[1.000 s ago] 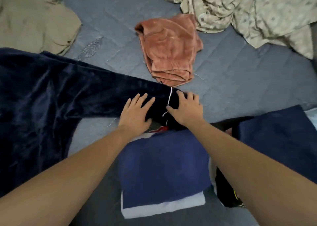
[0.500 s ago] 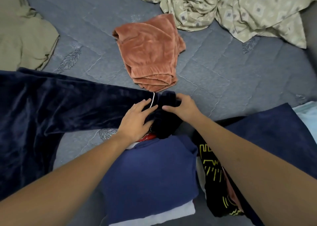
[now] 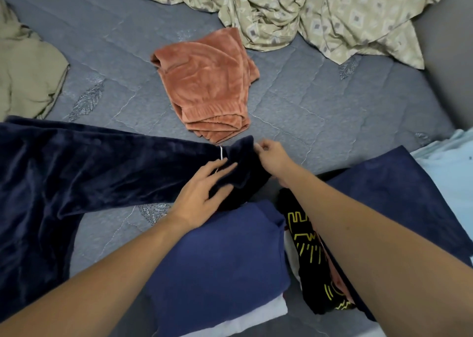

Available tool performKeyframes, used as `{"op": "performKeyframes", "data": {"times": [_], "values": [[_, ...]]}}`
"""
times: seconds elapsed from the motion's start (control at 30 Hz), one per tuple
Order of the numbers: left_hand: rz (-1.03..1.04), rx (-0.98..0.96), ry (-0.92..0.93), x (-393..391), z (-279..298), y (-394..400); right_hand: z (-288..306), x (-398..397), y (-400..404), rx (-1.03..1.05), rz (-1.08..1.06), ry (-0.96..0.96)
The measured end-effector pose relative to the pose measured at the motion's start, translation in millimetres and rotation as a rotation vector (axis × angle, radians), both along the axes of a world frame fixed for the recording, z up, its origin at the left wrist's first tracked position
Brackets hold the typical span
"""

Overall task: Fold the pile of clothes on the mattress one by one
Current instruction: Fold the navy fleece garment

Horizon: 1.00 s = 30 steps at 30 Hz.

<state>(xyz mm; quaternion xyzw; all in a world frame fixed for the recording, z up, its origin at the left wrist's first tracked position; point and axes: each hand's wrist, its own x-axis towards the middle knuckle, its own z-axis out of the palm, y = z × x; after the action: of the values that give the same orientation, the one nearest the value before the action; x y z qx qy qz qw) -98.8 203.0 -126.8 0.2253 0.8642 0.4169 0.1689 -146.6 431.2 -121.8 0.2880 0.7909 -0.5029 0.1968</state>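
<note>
A dark navy velvet garment (image 3: 76, 168) lies spread across the left of the grey mattress (image 3: 320, 111), its narrow end with a white drawstring reaching the middle. My left hand (image 3: 202, 193) rests flat on that narrow end, fingers straight. My right hand (image 3: 271, 157) pinches the bunched tip of the same garment at its far right corner. A folded rust-orange velvet piece (image 3: 210, 86) lies just beyond my hands.
A folded blue stack (image 3: 222, 265) on white cloth sits near me. A black garment with yellow print (image 3: 312, 262), a navy piece (image 3: 391, 198) and pale blue cloth (image 3: 450, 168) lie right. A crumpled patterned sheet (image 3: 307, 11) is far; an olive garment (image 3: 25, 70) lies left.
My right hand went from lying flat on the garment's end to pinching its tip, which now bunches up. The view shifted, so the orange piece appears farther left and lower.
</note>
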Motion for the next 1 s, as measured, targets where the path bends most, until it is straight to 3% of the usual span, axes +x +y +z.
{"op": "performKeyframes", "data": {"times": [0.1, 0.23, 0.53, 0.63, 0.7, 0.8, 1.0], "values": [[-0.122, -0.082, -0.054, 4, -2, 0, 12, 3, -4, -0.134, -0.066, -0.216], [-0.061, -0.094, -0.039, 6, 6, 7, 16, 5, -9, -0.265, -0.028, -0.166], [0.398, -0.203, -0.185, -13, 33, 18, 34, -18, -64, -0.441, -0.101, -0.129], [0.529, -0.119, -0.237, -23, 28, -12, 46, -30, -90, -0.573, -0.052, -0.144], [0.585, -0.052, -0.259, -29, 27, -41, 45, -37, -112, -0.448, 0.064, -0.039], [0.629, 0.01, -0.233, -36, 25, -95, 36, -50, -143, 0.013, 0.459, 0.225], [0.682, 0.077, -0.142, -47, 32, -212, 54, -73, -236, 0.117, 0.87, 0.188]]}}
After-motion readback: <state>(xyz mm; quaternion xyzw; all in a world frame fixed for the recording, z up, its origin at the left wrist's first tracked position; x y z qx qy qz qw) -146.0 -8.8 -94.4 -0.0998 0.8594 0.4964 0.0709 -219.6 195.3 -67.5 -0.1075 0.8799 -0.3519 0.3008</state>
